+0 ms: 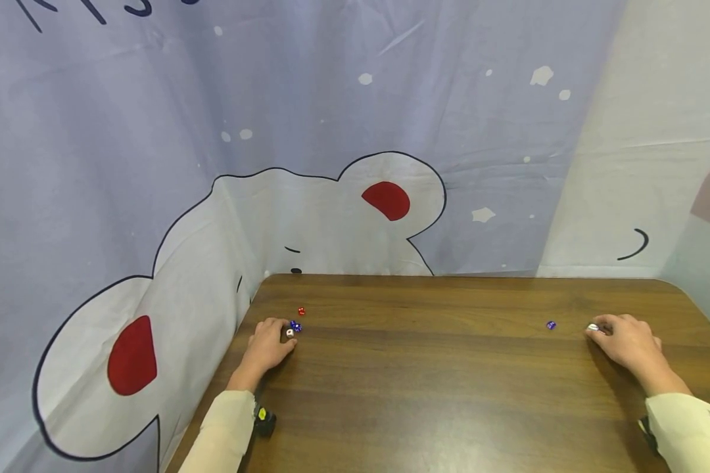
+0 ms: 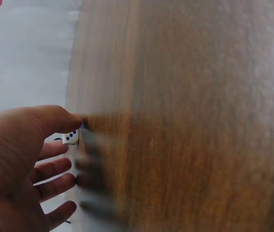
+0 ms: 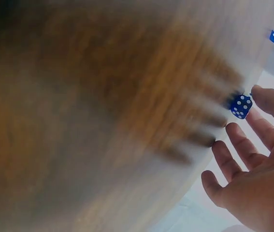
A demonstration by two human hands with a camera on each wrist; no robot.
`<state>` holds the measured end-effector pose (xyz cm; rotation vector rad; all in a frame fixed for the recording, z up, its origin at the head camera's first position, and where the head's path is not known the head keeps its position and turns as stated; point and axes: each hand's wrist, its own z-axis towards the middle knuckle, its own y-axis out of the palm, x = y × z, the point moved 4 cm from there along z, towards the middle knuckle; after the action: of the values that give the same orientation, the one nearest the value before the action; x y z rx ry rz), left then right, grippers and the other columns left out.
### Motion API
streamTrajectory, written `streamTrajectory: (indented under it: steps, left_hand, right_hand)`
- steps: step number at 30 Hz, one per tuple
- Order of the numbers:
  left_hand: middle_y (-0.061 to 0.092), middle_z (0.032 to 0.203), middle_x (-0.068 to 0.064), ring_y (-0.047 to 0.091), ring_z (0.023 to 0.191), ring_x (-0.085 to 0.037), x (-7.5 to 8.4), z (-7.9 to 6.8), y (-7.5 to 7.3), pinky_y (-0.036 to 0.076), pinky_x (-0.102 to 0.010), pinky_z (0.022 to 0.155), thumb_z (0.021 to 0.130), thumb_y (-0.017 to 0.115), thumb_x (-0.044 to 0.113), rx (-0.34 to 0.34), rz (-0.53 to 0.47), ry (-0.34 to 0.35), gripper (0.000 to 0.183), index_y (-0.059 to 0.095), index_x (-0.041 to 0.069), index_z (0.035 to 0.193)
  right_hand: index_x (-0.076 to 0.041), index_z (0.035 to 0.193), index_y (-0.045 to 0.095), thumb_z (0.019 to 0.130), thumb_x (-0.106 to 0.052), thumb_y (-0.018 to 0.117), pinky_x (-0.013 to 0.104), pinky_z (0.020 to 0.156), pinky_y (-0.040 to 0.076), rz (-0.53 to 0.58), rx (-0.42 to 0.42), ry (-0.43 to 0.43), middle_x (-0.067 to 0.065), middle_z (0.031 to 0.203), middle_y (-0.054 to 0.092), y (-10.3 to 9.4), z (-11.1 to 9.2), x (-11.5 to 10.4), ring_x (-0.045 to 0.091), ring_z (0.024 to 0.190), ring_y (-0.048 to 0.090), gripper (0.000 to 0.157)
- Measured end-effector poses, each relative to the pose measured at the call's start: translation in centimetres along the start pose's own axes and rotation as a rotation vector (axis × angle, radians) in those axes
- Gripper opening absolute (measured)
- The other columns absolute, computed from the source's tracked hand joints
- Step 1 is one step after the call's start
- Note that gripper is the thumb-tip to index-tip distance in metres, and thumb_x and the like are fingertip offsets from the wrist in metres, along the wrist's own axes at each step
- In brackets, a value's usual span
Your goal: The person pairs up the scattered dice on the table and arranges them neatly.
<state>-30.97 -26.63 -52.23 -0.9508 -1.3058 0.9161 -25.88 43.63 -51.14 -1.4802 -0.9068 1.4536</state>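
Lilac and white cloth (image 1: 302, 98), printed with a bear-like outline and red patches, spans the background from your far left and borders the brown wooden table (image 1: 420, 387). Your left sleeve (image 1: 219, 430) is pale, and a black device (image 1: 265, 422) sits at that wrist. Your left hand (image 1: 266, 345) is at the table's left side, its thumb and fingertips apart around a white die (image 1: 290, 333) with dark pips; you have it between thumb and index finger, though whether either touches it you cannot tell. Just beyond it lie two blue dice (image 1: 298, 327), close together beside your index fingertip, and a red die (image 1: 301, 311) lies a little farther back. Well across to the right, a lone blue die (image 1: 551, 325) rests on the wood. Near it, your right hand (image 1: 627, 338) pinches a white-dotted die (image 3: 241, 107) between thumb and index finger; its face is blue in the right wrist view and pale in the head view. Your other right fingers spread loosely. Your right sleeve (image 1: 689, 427) is pale too.
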Motion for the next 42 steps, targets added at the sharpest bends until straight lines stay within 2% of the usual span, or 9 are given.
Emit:
streamTrajectory:
  steps: [8, 16, 20, 25, 31, 35, 42]
  left_hand:
    - [0.062, 0.124, -0.018, 0.051, 0.123, -0.038, 0.2, 0.1, -0.2, 0.043, -0.06, 0.092, 0.091, 0.072, 0.023, 0.019, 0.009, -0.02, 0.027, 0.069, 0.005, 0.111]
    - [0.062, 0.121, -0.015, 0.053, 0.121, -0.036, 0.4, 0.0, 0.2, 0.043, -0.059, 0.092, 0.096, 0.069, 0.024, 0.004, 0.018, -0.02, 0.017, 0.069, 0.009, 0.103]
    - [0.063, 0.118, -0.014, 0.054, 0.118, -0.035, 0.6, 0.0, 0.3, 0.044, -0.059, 0.09, 0.094, 0.07, 0.024, 0.008, 0.03, -0.002, 0.015, 0.068, 0.011, 0.101]
    - [0.063, 0.11, -0.011, 0.057, 0.112, -0.033, 1.2, -0.2, 0.3, 0.045, -0.058, 0.089, 0.093, 0.072, 0.024, 0.011, 0.029, 0.017, 0.013, 0.067, 0.012, 0.098]
    - [0.059, 0.096, -0.003, 0.058, 0.097, -0.026, 1.7, -0.3, 0.5, 0.046, -0.053, 0.082, 0.093, 0.071, 0.022, 0.025, 0.028, 0.052, 0.01, 0.066, 0.014, 0.096]
    - [0.058, 0.092, -0.001, 0.057, 0.093, -0.024, 2.2, -0.4, 0.7, 0.045, -0.053, 0.081, 0.091, 0.072, 0.021, 0.037, 0.007, 0.078, 0.009, 0.066, 0.015, 0.095]
    - [0.055, 0.086, 0.004, 0.054, 0.087, -0.018, 3.3, -0.7, 1.2, 0.043, -0.053, 0.084, 0.091, 0.075, 0.02, 0.017, -0.023, 0.132, 0.013, 0.066, 0.015, 0.097]
  right_hand:
    - [0.004, 0.118, 0.062, 0.102, -0.033, 0.059, 0.076, 0.078, 0.032, 0.001, -0.011, 0.023, 0.039, 0.121, 0.048, 0.1, 0.2, 0.0, 0.066, 0.11, 0.036, 0.041]
    - [0.003, 0.117, 0.064, 0.099, -0.026, 0.062, 0.077, 0.084, 0.026, -0.01, 0.005, 0.024, 0.037, 0.125, 0.048, 0.0, 0.2, -0.3, 0.063, 0.112, 0.034, 0.033]
    - [0.003, 0.116, 0.067, 0.096, -0.02, 0.064, 0.075, 0.086, 0.024, -0.039, 0.026, -0.024, 0.035, 0.126, 0.049, -0.1, 0.1, -0.9, 0.059, 0.111, 0.034, 0.031]
    - [0.002, 0.111, 0.07, 0.092, -0.018, 0.067, 0.071, 0.082, 0.03, -0.106, 0.045, -0.096, 0.033, 0.118, 0.058, 0.0, 0.0, -1.8, 0.057, 0.107, 0.039, 0.027]
    - [0.001, 0.104, 0.072, 0.089, -0.016, 0.071, 0.064, 0.077, 0.035, -0.16, 0.046, -0.165, 0.03, 0.112, 0.064, 0.1, -0.1, -3.0, 0.051, 0.1, 0.047, 0.022]
    - [0.0, 0.101, 0.073, 0.089, -0.015, 0.072, 0.059, 0.073, 0.037, -0.166, 0.025, -0.202, 0.027, 0.106, 0.068, 0.3, -0.1, -3.7, 0.047, 0.095, 0.051, 0.019]
    - [-0.003, 0.094, 0.074, 0.085, -0.013, 0.075, 0.053, 0.069, 0.039, -0.156, 0.046, -0.266, 0.015, 0.091, 0.073, 0.6, -0.5, -4.6, 0.038, 0.085, 0.055, 0.013]
